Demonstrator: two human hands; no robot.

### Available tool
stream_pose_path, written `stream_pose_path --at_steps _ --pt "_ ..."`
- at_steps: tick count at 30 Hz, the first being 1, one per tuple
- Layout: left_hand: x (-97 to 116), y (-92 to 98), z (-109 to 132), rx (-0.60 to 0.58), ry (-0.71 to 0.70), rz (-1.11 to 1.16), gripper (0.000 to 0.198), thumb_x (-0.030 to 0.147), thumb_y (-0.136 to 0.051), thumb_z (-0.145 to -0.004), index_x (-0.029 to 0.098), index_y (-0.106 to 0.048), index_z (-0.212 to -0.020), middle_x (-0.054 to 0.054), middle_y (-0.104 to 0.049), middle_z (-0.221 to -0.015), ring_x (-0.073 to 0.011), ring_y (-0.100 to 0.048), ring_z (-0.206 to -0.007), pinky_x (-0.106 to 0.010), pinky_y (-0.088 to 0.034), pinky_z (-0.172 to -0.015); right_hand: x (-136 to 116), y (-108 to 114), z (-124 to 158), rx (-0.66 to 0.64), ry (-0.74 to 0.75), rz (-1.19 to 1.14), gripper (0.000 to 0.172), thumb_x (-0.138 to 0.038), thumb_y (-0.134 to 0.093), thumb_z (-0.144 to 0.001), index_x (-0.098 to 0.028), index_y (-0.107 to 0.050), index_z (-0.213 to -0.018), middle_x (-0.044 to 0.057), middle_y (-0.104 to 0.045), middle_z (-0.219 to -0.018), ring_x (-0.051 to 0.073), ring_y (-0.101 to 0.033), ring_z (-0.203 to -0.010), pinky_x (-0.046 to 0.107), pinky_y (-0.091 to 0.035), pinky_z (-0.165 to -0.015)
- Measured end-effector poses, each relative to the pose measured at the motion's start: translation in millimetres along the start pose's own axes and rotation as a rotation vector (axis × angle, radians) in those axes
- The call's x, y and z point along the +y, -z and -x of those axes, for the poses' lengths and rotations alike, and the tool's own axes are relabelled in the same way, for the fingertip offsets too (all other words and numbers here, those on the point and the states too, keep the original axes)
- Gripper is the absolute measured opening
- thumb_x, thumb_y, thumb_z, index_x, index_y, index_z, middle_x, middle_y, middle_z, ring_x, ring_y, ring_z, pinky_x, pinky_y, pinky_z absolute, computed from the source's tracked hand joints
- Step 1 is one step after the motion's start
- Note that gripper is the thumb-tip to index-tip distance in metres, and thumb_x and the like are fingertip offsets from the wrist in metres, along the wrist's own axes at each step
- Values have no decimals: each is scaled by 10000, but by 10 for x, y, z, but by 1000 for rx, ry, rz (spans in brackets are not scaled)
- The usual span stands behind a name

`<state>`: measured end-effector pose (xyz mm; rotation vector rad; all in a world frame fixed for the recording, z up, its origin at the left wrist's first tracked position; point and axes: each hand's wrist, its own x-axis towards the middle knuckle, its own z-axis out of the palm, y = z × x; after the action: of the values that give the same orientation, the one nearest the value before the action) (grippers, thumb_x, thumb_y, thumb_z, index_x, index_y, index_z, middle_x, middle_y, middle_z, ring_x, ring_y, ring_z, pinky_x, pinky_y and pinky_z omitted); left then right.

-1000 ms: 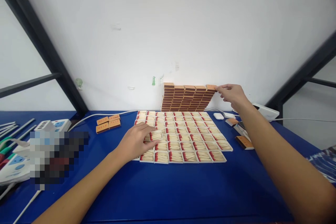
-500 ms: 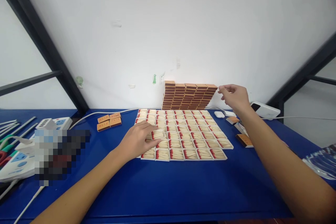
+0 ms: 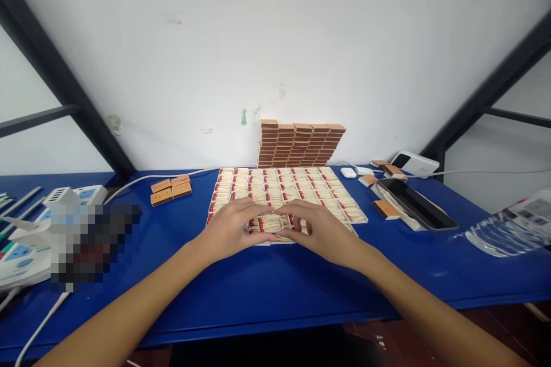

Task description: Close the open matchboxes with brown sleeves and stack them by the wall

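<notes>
I log the matchbox stack (image 3: 299, 146) up, many uncovered trays (image 3: 289, 186) left, left hand (image 3: 228, 226) fingers gripping one match tray (image 3: 270, 223), right hand (image 3: 331, 233) fingers curved alongside, hold unclear.

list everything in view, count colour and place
open rectangular matchbox trays of red-tipped matches: dozens, white, centre
stacked rectangular matchboxes: dozens, brown and orange, rear centre
loose flat matchboxes: about eight, orange, left and right
flat phone-like slab: one, black, right
boxy dark-panelled device: one, white, rear right
small rounded case: one, white, right of trays
blue-socketed power strip: at least one, white, left
thin rods: several, silver, left edge
thin cables: several, white, left and rear
crinkled plastic-wrapped item: one, clear, right edge
broad desk: one, blue, underneath
flat wall: one, white, behind
slanted bars: several, black, both sides
left hand grip: one, around a tray
right hand grip: one, beside that tray
</notes>
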<state>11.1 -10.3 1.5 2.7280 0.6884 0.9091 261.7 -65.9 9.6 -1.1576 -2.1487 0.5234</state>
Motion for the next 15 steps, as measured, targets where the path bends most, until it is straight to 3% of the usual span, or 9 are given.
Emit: stream_pose_path --at_steps 6,12,15 --pt "62 -5 5 -5 24 -7 693 645 -798 -840 204 -665 -1358 -110 -772 -1104 -276 -737 -999 -426 -618 -880 25 153 210 47 -84 -23 277 -348 -717 -949 -273 -719 -1216 50 -739 -1059 166 -652 -725 317 -564 -665" --pt "-114 216 -9 70 -17 -178 437 499 -699 -989 168 -704 -1273 -125 -781 -1085 -277 -736 -1007 -439 -606 -911 422 665 939 278 -371 44 421 -551 -743 -903 -276 -729 -1221 10 -615 -756 190 -601 -663 311 -541 -587" --pt "-257 355 -9 108 15 -271 335 441 -638 -1027 169 -742 -1194 -120 -788 -1071 -278 -733 -1014 -431 -592 -925 683 884 1302 319 -481 89 490 -627 -778 -824 -280 -764 -1169 -8 -571 -675 193 -583 -621 320 -548 -579"
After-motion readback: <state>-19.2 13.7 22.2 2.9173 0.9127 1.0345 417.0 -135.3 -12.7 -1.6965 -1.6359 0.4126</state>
